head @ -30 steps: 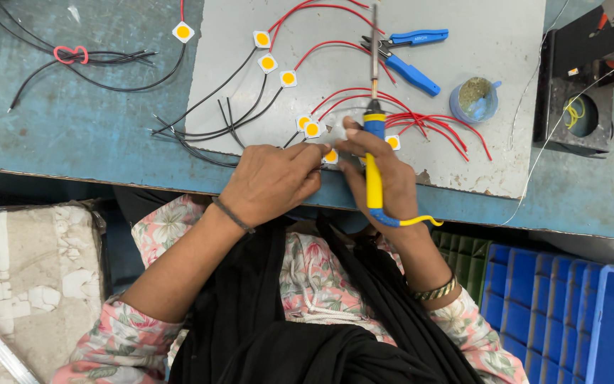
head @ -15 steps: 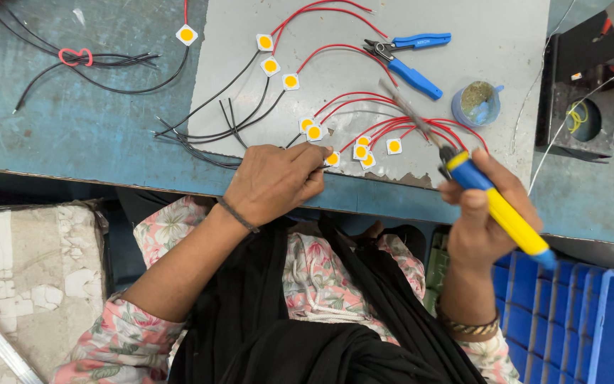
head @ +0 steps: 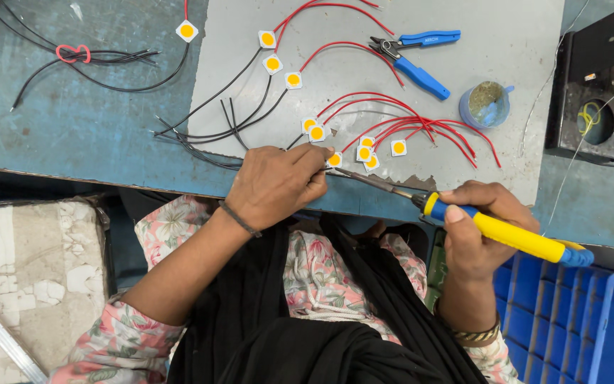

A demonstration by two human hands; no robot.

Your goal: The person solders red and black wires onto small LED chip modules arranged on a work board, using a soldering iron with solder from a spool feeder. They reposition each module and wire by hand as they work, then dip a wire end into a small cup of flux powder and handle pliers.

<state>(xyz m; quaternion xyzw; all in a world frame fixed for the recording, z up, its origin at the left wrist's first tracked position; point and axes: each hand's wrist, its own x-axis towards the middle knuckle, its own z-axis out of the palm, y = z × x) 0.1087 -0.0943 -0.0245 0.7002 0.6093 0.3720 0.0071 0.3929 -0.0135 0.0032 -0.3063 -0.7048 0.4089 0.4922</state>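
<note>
Left hand (head: pixel 275 186) grip pinching small square white LED chip with yellow centre (head: pixel 334 160) at near desk edge; light, fragile, hold by edges. Right hand (head: pixel 481 231) grip wrapped round yellow-handled soldering iron (head: pixel 495 233), tip beside chip; stiff, hold by handle only.

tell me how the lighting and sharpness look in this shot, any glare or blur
Head view: soft, even light, only faint shadows under the left hand and right hand; mild sheen but no strong glare on the grey mat; soldering iron, chips and cutters all look sharp, no motion blur; the bench edge bows slightly, a wide-lens effect.
</note>
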